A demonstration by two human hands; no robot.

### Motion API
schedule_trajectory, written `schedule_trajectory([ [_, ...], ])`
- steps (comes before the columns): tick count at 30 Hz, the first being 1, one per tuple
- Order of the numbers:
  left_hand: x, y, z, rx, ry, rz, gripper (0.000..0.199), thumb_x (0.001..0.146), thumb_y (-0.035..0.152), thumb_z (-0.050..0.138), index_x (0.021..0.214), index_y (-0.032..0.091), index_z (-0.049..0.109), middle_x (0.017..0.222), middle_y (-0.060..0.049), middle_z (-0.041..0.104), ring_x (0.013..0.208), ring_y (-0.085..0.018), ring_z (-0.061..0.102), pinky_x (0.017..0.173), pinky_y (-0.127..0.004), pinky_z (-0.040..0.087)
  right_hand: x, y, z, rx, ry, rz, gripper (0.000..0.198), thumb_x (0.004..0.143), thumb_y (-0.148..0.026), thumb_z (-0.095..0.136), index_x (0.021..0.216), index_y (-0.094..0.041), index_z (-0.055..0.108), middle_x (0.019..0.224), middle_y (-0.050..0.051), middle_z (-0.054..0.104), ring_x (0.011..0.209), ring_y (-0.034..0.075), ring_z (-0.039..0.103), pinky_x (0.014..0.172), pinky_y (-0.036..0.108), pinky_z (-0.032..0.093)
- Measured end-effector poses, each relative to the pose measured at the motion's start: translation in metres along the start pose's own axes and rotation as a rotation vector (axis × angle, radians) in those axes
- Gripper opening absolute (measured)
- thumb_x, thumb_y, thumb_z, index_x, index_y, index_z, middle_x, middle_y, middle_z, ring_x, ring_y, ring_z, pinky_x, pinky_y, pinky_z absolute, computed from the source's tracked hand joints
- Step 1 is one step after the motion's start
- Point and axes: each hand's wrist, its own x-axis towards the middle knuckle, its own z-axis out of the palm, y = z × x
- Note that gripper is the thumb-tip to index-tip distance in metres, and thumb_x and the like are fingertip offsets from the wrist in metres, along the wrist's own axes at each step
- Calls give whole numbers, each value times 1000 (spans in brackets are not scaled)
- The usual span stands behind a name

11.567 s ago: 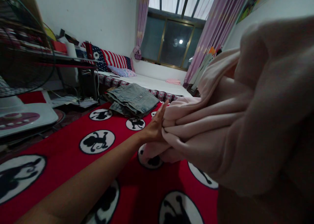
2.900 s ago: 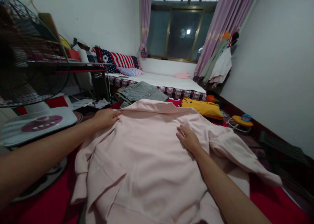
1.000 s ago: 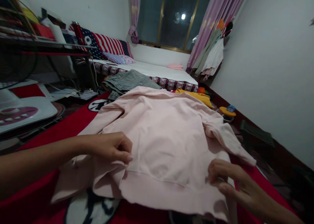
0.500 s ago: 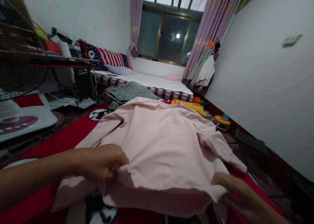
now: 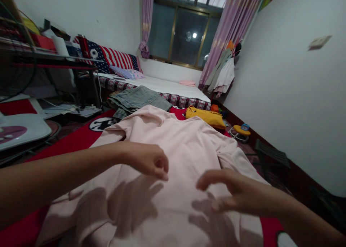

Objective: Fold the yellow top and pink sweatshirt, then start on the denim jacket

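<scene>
Two empty hands, left hand and right hand, just above pink sweatshirt.

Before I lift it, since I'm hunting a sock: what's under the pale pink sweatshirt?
Under the pale pink sweatshirt, only the red blanket with black-and-white circle prints shows at its edges. Whatever lies beneath its middle is covered. Both hands hover above it.

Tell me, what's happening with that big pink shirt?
A person has a pale pink sweatshirt spread flat on a red blanket with black-and-white circles. Both hands hover just above the middle of it, casting shadows on the cloth. The left hand is loosely curled and the right hand has its fingers spread, and neither is gripping the fabric. Beyond the sweatshirt lie folded jeans and a yellow garment.
</scene>
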Motion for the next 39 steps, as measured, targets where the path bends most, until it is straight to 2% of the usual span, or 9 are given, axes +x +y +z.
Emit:
schedule_trajectory([
  [3,68,-26,-7,249,377,39,45,89,43,51,124,16,62,121,-14,66,109,-27,62,92,-34,45,79,14,-3,86,186,9,51,84,-52,60,126,-23,60,127,9,63,113,23,61,96,36,50],
  [9,130,-115,-7,274,536,-291,67,98,49,29,149,6,32,156,-22,27,145,-31,24,115,-42,25,119,136,11,-249,546,444,59,95,-46,40,145,-15,40,151,17,39,142,29,34,114,50,27],
  [12,127,-142,-2,306,617,-380,70,98,52,26,150,7,29,158,-21,23,147,-30,20,117,-42,19,113,169,-1,-511,506,733,60,96,-49,36,146,-14,40,154,19,34,144,33,27,112,57,25],
  [16,125,-144,0,364,623,-422,67,95,58,30,151,21,33,160,-14,22,147,-29,19,117,-42,21,138,154,-28,-586,255,951,55,95,-45,39,137,-12,51,146,21,44,134,38,42,106,63,30],
  [22,128,-138,2,377,636,-425,63,96,58,30,150,26,35,159,-12,23,147,-30,19,116,-45,21,179,128,0,-624,374,562,61,97,-52,28,152,-24,29,160,9,22,147,29,19,114,56,20],
  [25,127,-135,2,365,623,-426,63,97,57,29,150,24,35,160,-12,23,148,-28,18,117,-43,19,181,129,21,-532,272,568,60,98,-53,23,153,-28,25,162,5,17,148,28,16,115,56,18],
  [32,92,-120,-3,280,402,-394,70,94,50,42,152,14,28,160,-16,14,148,-28,15,117,-39,19,174,102,42,-575,353,756,61,98,-44,23,151,-15,31,157,18,27,144,34,25,106,60,30],
  [36,27,-114,-19,93,271,-249,52,81,41,61,127,18,61,135,-10,60,122,-23,56,96,-26,44,161,102,55,-601,391,673,61,98,-47,24,151,-16,32,157,16,27,145,33,23,111,57,25],
  [39,-34,-113,-30,53,528,-419,33,80,41,60,99,16,71,84,-5,73,79,-19,68,67,-22,48,158,105,57,-611,429,640,60,98,-48,27,148,-17,37,156,16,30,144,33,26,109,57,27],
])
